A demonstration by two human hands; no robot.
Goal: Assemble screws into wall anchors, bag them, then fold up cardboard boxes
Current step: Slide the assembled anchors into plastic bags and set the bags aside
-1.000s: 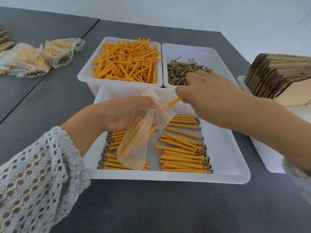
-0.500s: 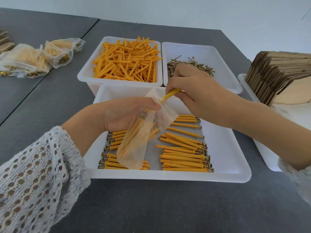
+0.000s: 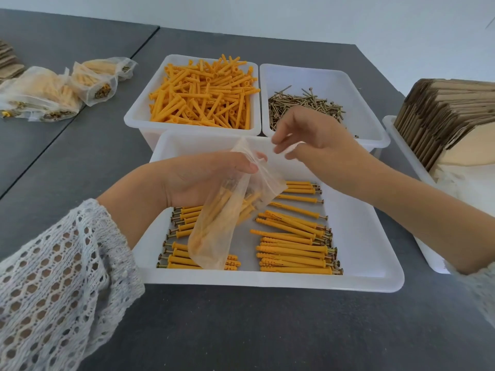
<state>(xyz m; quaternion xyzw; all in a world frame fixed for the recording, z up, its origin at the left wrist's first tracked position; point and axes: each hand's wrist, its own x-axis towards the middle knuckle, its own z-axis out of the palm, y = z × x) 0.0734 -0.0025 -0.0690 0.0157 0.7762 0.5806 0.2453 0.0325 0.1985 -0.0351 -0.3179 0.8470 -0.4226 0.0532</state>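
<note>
My left hand [image 3: 203, 178] grips the mouth of a clear plastic bag [image 3: 222, 223] that hangs over the near white tray [image 3: 369, 253]. Several orange anchors with screws lie inside the bag. My right hand [image 3: 318, 145] hovers just right of the bag's mouth with loose fingers and holds nothing. Assembled anchors [image 3: 292, 245] lie in rows on the tray floor, some hidden behind the bag. Behind the tray stand a bin of loose orange anchors [image 3: 203, 92] and a bin of loose screws [image 3: 305, 105].
Filled bags [image 3: 53, 92] lie on the dark table at the far left. A stack of flat cardboard boxes [image 3: 450, 113] stands in a white bin [image 3: 428, 253] at the right. A seam in the tabletop runs along the left.
My right hand pushed an orange anchor into the bag's mouth, let it go, and has drawn back a little to the right. My left hand keeps the bag.
</note>
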